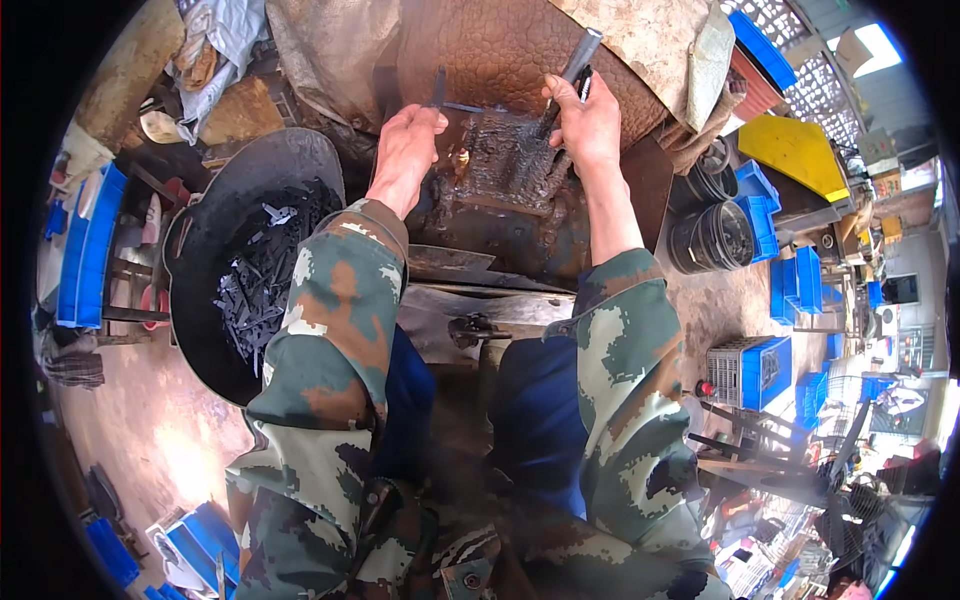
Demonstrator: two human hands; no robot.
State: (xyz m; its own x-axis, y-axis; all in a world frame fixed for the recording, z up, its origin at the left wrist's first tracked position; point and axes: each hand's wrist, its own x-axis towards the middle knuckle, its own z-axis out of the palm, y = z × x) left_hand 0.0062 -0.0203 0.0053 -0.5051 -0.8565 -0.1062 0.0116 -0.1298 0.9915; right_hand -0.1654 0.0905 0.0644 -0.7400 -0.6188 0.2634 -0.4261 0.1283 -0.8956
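Note:
A dark, grimy metal block [505,165], coated in thick brown-black residue, sits on the work surface in front of me. At its left, my left hand [405,150] is closed around a thin dark metal strip [439,86] that sticks up past the fingers. A second narrow dark bar [470,107] runs from near that hand along the block's far edge. My right hand [590,125] grips a grey metal rod [582,52], tilted up to the right, over the block's right side. Something black shows beside the rod; its kind is unclear.
Left of me stands a large black tub [190,320] holding many dark metal strips [258,285]. Brown, crackled sheeting [480,50] hangs behind the block. To the right are black buckets [712,240], blue bins [797,285], a yellow panel [795,155] and a blue-and-white crate [750,370].

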